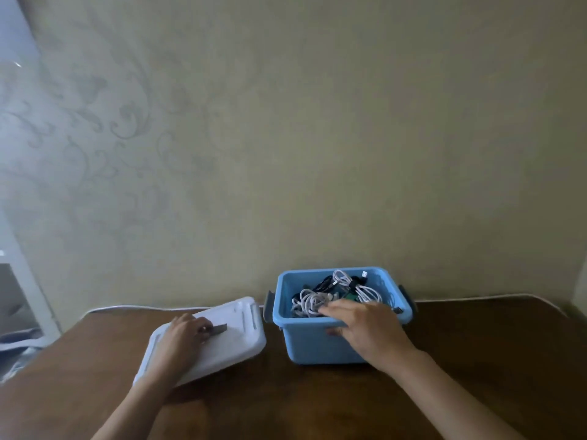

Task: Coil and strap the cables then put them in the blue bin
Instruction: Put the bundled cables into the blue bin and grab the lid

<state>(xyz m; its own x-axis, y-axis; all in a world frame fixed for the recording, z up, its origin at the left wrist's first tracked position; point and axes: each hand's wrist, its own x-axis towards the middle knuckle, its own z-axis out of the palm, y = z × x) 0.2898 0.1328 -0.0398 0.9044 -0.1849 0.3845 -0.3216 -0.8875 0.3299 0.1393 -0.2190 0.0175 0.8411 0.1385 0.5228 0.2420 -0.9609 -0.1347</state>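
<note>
Right hand (365,328) grip: fingers out fairly straight over the near rim of the blue bin (317,344), thumb down on its front wall, fingertips at the white cables (313,301). Can't tell whether you've pinched one or are only touching.

Left hand (182,333) grip: fingers curled round a small dark strap-like piece (219,329), resting on the white lid (222,331), which lies flat on the tabletop (476,360) just left of the bin.

Cables are all inside the bin, a mixed white and black heap; a couple look bundled already, the near white ones look loose.

My read: you're at the fetch step, pulling the next loose cable for coiling. Next move needs one strand singled out of the tangle, lifted clear without dragging neighbours, coiled, then the left-hand piece wrapped round it.
</note>
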